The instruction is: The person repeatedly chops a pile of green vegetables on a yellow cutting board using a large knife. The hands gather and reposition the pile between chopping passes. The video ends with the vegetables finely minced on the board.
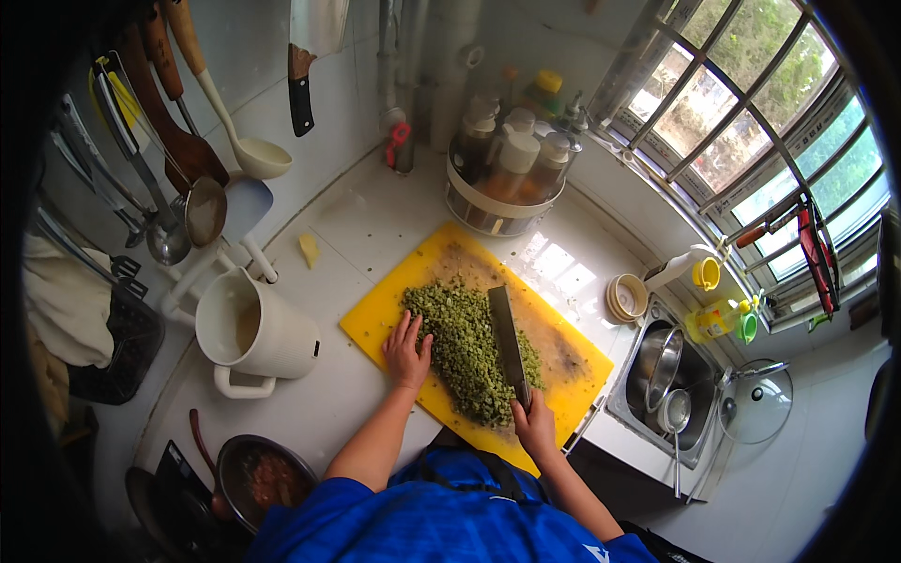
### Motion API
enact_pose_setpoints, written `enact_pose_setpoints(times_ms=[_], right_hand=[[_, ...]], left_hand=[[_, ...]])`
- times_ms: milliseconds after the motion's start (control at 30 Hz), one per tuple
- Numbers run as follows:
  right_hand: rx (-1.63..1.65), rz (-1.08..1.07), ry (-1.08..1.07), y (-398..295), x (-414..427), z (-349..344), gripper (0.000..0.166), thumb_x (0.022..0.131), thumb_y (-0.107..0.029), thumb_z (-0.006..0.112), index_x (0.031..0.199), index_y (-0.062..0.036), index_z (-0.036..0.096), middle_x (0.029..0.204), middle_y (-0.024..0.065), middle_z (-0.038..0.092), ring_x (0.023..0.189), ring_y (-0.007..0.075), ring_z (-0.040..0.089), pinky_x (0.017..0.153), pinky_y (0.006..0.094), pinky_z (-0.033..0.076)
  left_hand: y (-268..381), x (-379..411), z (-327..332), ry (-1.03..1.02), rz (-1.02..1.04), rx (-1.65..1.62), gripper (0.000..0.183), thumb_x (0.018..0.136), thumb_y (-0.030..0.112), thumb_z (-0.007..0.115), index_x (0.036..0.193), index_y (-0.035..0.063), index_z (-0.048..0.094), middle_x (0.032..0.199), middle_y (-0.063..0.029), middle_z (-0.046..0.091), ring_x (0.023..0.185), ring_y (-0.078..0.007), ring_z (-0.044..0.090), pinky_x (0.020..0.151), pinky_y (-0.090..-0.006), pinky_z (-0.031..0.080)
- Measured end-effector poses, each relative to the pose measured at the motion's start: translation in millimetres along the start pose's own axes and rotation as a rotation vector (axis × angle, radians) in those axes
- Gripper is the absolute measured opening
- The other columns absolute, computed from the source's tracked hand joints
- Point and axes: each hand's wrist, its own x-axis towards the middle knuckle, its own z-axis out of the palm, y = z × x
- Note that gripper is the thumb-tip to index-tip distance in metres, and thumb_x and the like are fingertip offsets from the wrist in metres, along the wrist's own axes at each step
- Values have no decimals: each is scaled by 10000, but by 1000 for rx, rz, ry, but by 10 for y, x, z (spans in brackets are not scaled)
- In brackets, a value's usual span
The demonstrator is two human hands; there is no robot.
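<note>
A heap of finely chopped green vegetable [457,345] covers the middle of a yellow cutting board [380,317], which lies at an angle on the white counter. My right hand [536,426] grips the handle of a cleaver [508,338]. Its broad blade points away from me and rests along the right part of the heap. At the heap's left edge, my left hand [408,352] lies with fingers apart, touching the board and the outer bits. Crumbs and a dark, damp stain mark the board's right side.
A white pitcher [285,338] stands left, with a metal bowl of reddish food [264,478] below it. A round condiment rack [503,204] holds bottles behind the board. At right, a sink [693,450] contains metalware. Utensils such as a ladle [260,156] hang on the left wall.
</note>
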Motion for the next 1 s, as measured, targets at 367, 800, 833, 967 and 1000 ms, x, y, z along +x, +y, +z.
enact_pose_setpoints(times_ms=[367,800,833,967,1000], right_hand=[[-28,46,-44,171,124,-34,332,902,-335,613,923,-24,501,730,259,606,697,466,595,607,511,458],[-24,65,-111,117,130,-62,328,903,-343,611,954,-39,498,742,253,615,729,470,606,623,519,465],[-3,68,-114,84,96,-103,330,903,-340,610,957,-35,497,749,257,615,736,470,606,627,519,466],[-53,12,-12,207,106,132,318,907,-338,605,945,-40,502,706,239,613,700,448,616,615,503,472],[-139,38,-96,271,174,149,315,913,-333,598,944,-40,487,704,241,611,692,449,614,609,499,472]], left_hand=[[5,4,-2,18,12,-13,415,917,340,603,1294,168,595,1413,-60,504,1220,-268,511,1024,-420,348],[-33,-8,-14,12,15,-4,429,904,335,620,1298,168,591,1416,-63,499,1221,-265,507,1025,-420,343],[-30,-6,-20,12,9,-6,428,905,335,619,1297,168,591,1415,-63,499,1221,-265,507,1024,-420,344],[-1,15,-22,9,14,-17,426,906,335,617,1297,167,591,1415,-64,500,1220,-268,507,1024,-420,344],[-22,9,-29,12,17,-12,427,907,336,617,1298,168,591,1415,-63,500,1220,-268,507,1025,-420,343]])
